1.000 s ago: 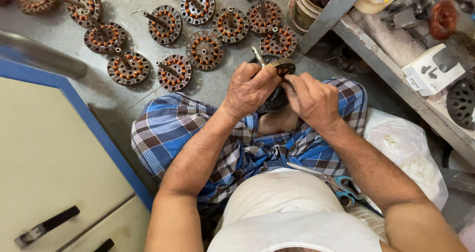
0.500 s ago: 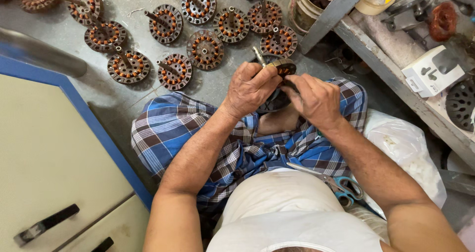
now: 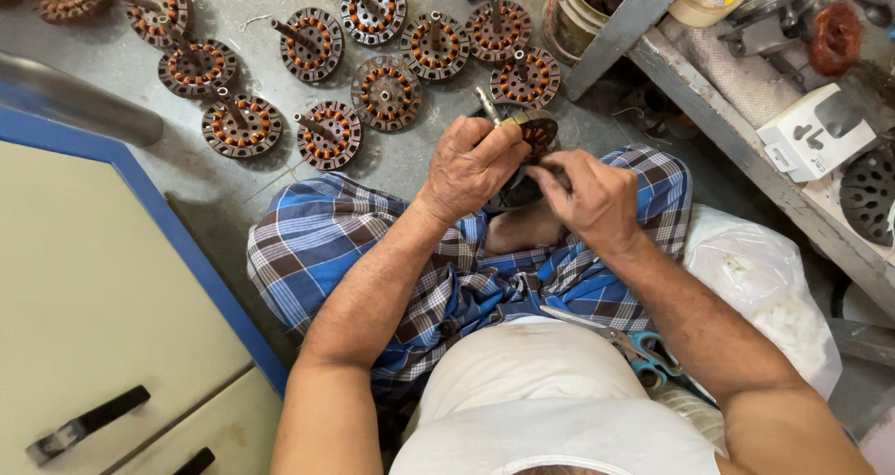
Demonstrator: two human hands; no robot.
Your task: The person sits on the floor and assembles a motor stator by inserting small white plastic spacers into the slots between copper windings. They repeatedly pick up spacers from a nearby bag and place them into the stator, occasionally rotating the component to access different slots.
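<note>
The round dark metal stator with copper-wound coils [image 3: 536,135] sits tilted between my hands above my lap, its steel shaft pointing up and away, mostly hidden by fingers.

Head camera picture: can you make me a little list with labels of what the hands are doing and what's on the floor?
Left hand: left hand grips the round copper-wound coil disc from above.
Right hand: right hand pinches at the same disc's near edge.
Floor: about ten similar coil discs lie flat on the grey floor, beyond the hands.
Lap: blue checked cloth over crossed legs.
At the right hip: scissors with blue handles, beside a white plastic bag.
Left side: cream cabinet with blue edge.
</note>
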